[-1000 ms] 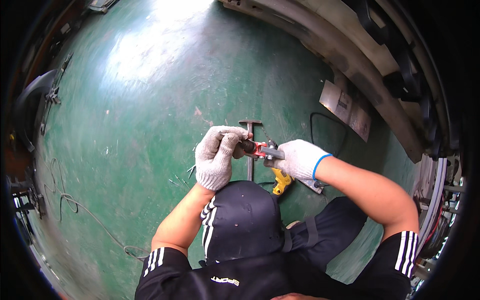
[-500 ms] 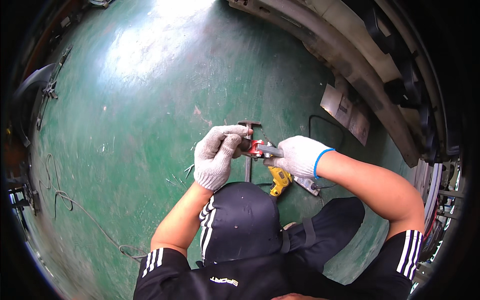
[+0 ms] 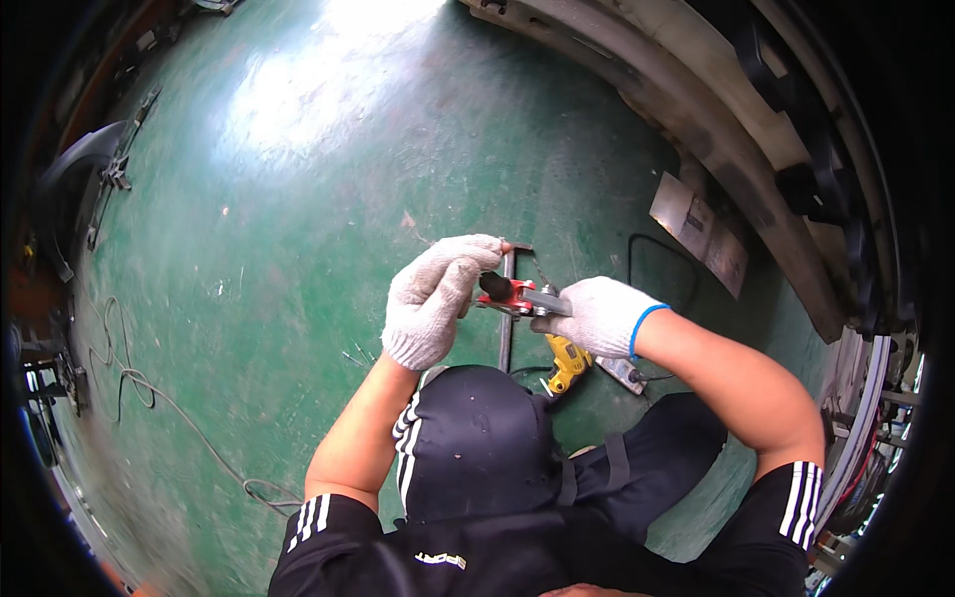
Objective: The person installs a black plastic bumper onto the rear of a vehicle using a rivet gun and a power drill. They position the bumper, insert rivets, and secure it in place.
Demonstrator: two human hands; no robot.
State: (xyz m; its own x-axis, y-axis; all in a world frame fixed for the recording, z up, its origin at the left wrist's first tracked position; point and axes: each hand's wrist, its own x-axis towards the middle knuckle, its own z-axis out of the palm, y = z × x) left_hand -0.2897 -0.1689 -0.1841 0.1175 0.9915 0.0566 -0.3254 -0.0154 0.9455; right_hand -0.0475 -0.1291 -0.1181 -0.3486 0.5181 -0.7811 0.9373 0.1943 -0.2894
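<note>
My right hand [image 3: 597, 315], in a white knit glove with a blue cuff, is closed around the grey handles of a hand riveter [image 3: 521, 295] with a red body and a black end. My left hand [image 3: 435, 297], gloved too, is held beside the black end with its fingers drawn together. Whatever they pinch, if anything, is too small to make out. Below the riveter, a metal bar with a crosspiece [image 3: 505, 348] lies on the floor, partly covered by my hands and the tool. Several thin metal pins [image 3: 359, 356] are scattered left of it.
Close to my right knee lie a yellow power drill [image 3: 567, 364] and a power strip [image 3: 622, 372]. A metal plate [image 3: 698, 231] and a long beam [image 3: 686, 109] are at the far right. A loose cable [image 3: 189, 423] winds over the green floor [image 3: 298, 239] at left.
The riveter has turned a little, so its black end shows more clearly beside my left fingers. My left fingertips have shifted slightly upward. The whole view has moved a bit.
</note>
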